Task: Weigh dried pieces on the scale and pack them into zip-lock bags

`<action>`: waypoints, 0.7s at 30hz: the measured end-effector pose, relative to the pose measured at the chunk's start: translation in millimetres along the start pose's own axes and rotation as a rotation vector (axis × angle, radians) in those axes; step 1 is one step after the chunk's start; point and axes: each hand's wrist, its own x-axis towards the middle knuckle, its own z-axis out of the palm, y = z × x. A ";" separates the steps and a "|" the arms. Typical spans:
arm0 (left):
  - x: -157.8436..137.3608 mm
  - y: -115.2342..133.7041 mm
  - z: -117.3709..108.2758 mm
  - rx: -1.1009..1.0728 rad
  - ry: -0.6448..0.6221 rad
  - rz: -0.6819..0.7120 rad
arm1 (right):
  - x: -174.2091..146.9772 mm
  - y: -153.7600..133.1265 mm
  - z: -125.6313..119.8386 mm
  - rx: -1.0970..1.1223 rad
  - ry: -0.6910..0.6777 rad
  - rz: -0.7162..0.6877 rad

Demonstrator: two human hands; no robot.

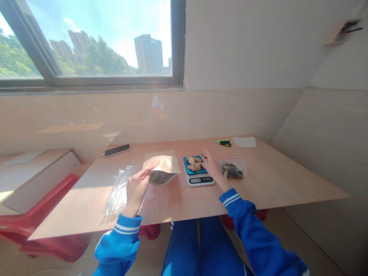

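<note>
My left hand (pixel 137 188) is closed on the near-left edge of a brown paper pouch (pixel 165 161), whose grey-lined mouth gapes towards me. Over the right side of a small kitchen scale (pixel 200 180), my right hand (pixel 212 166) pinches a small brown dried piece (pixel 204 156). Several pale-brown dried slices (pixel 197 166) lie on the scale's blue top; their kind I cannot make out. Just right of my right wrist lies a clear plastic bag (pixel 243 165) with dark dried pieces (pixel 233 171) on it or in it. The digits on the scale's display are too small to read.
Crumpled clear plastic bags (pixel 116 195) lie left of my left hand. A phone (pixel 117 150) is at the back left of the wooden table (pixel 276 184). Towards the back right are a screwdriver (pixel 224 143) and a white sheet (pixel 244 142). A red chair (pixel 57 199) stands at the left.
</note>
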 end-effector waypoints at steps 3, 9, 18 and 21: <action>-0.6 2.3 0.8 -0.007 -0.013 -0.027 | 10.5 16.2 -1.8 0.011 -0.028 0.094; -2.9 1.9 2.2 -0.023 -0.042 -0.029 | 5.8 23.7 -3.4 0.028 -0.142 0.087; 1.7 -17.7 19.9 0.044 -0.155 0.018 | -38.9 8.5 -38.8 0.219 -0.058 0.132; 3.5 -23.4 34.0 0.092 -0.168 0.011 | -66.0 -2.7 -56.9 0.268 -0.037 0.161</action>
